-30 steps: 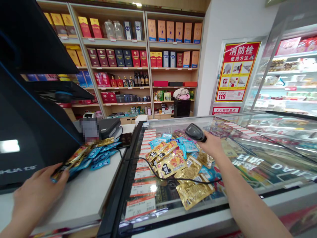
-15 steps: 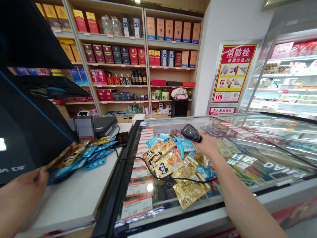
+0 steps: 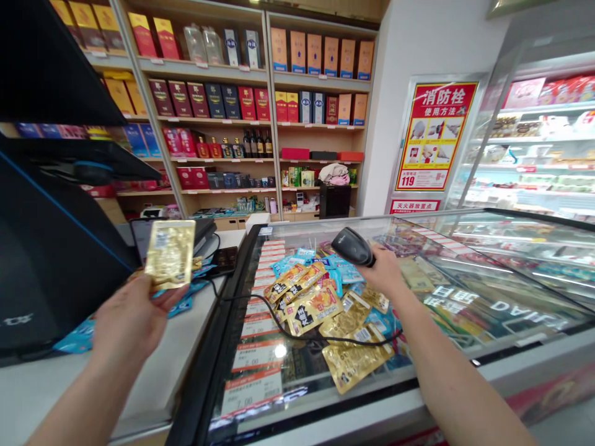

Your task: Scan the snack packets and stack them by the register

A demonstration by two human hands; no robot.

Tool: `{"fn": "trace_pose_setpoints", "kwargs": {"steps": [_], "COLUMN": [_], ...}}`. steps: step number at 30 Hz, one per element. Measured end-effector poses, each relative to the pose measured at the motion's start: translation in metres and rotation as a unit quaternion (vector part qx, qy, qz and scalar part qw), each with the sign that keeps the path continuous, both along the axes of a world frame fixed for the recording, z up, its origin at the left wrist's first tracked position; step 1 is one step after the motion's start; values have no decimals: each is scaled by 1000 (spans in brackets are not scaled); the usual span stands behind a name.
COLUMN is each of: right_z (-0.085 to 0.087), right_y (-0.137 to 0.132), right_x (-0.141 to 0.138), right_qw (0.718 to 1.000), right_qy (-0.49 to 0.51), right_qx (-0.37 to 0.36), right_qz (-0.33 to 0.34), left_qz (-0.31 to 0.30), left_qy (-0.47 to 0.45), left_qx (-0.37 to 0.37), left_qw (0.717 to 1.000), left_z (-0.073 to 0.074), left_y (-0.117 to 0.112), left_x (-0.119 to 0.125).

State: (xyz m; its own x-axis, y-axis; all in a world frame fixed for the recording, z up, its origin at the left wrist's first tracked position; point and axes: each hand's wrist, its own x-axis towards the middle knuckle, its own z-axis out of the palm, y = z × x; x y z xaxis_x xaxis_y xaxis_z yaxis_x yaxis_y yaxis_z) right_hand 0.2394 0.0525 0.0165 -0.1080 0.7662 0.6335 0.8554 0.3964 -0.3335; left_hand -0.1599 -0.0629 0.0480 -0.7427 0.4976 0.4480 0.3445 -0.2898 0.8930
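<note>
My left hand (image 3: 134,310) pinches a gold foil snack packet (image 3: 171,254) and holds it upright above the white counter, its printed back toward me. Behind and below it lie blue packets (image 3: 77,336), partly hidden by the hand. My right hand (image 3: 383,269) is wrapped round a black barcode scanner (image 3: 352,246), whose head points left. Under the scanner, on the glass freezer lid, is a loose pile of gold packets (image 3: 313,308) and blue packets (image 3: 348,271). The scanner's black cable (image 3: 297,338) loops across the pile.
A dark point-of-sale terminal (image 3: 46,260) stands at the left, close to my left hand. On the white counter (image 3: 153,378) lies a black phone-like device (image 3: 224,260). Price labels (image 3: 253,390) line the freezer's left side. Shelves of boxed bottles (image 3: 211,100) fill the back wall.
My left hand has moved right and up from the packets on the counter, lifting a gold packet. My right hand with the scanner has stayed nearly in place.
</note>
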Motion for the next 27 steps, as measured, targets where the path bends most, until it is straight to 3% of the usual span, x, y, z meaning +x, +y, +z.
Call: {"fn": "trace_pose_setpoints", "kwargs": {"steps": [3, 5, 9, 14, 23, 27], "right_z": [0, 0, 1, 0, -2, -5], "right_y": [-3, -4, -7, -15, -29, -28], "right_x": [-6, -9, -14, -24, -41, -41], "right_qw": [998, 995, 984, 977, 962, 963], "right_qy": [14, 26, 52, 17, -13, -22], "right_qx": [6, 5, -3, -8, -25, -27], "right_qz": [57, 91, 171, 211, 271, 266], "left_qz": [-108, -147, -177, -193, -164, -145], "left_qy": [-193, -247, -155, 11, 82, 108], "left_qx": [-16, -28, -72, -134, -156, -163], "left_qw": [975, 957, 969, 972, 971, 970], "left_z": [-9, -18, -39, -57, -59, -61], "left_y": [15, 23, 36, 37, 31, 32], "left_x": [46, 71, 95, 97, 99, 97]}}
